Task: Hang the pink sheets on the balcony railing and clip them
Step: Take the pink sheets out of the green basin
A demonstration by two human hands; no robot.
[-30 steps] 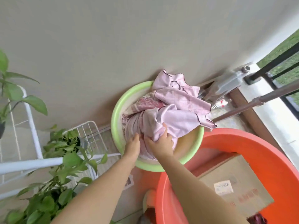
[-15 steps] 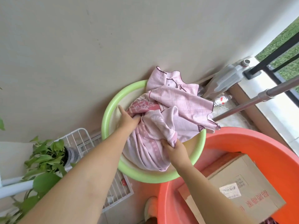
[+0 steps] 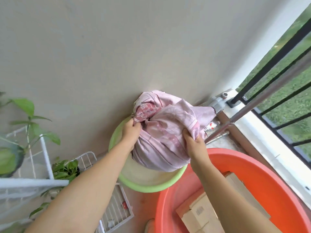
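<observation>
Right now the bundle of pink sheets [image 3: 165, 132] is bunched into a ball above the green basin [image 3: 148, 185], its underside hanging over the pale inside of the bowl; I cannot tell whether the lowest fold still touches it. The left hand [image 3: 130, 133] grips the cloth on the side nearest the wall, its fingers curled tight round a twisted knot of the darker patterned fabric. The right hand [image 3: 193, 145] holds the opposite side, thumb and fingers pinching a loose fold that drapes over them. The basin sits hard against the beige wall [image 3: 117, 56], and its near rim is just beside the rim of the big orange tub [image 3: 252, 174], which holds a cardboard box [image 3: 202, 214]. To the left stand a white wire rack [image 3: 114, 211] and leafy potted plants [image 3: 65, 169], close to the left forearm. To the right, past a metal pole [image 3: 249, 110] that slants up across the corner, the black balcony railing [image 3: 277, 91] runs along a white ledge, with grass beyond. The widest free space lies upward along the bare wall.
</observation>
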